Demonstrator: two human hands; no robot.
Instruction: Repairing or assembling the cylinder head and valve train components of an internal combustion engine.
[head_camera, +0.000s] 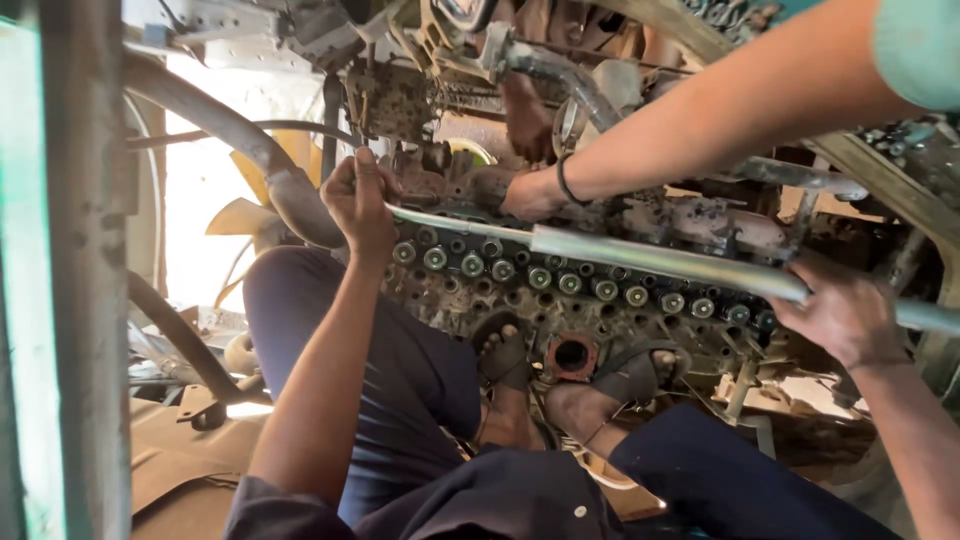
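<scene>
A long silver metal pipe (640, 255) runs across a greasy engine block (600, 310). My left hand (358, 200) is shut around the thin end of the tool at the upper left of the block. My right hand (845, 312) grips the pipe near its right end. My two sandalled feet (560, 375) press against the engine's side, below a row of round valve springs (560, 280). Another person's arm (700, 130) reaches in from the upper right, with a black band at the wrist, and that hand (530, 195) rests on top of the engine.
A curved grey hose (230, 135) arcs over the upper left, with yellow fan blades (250, 215) behind it. A grey-green metal post (80, 270) stands close on the left. Pipes and wiring hang above the engine. Cardboard lies on the floor at lower left.
</scene>
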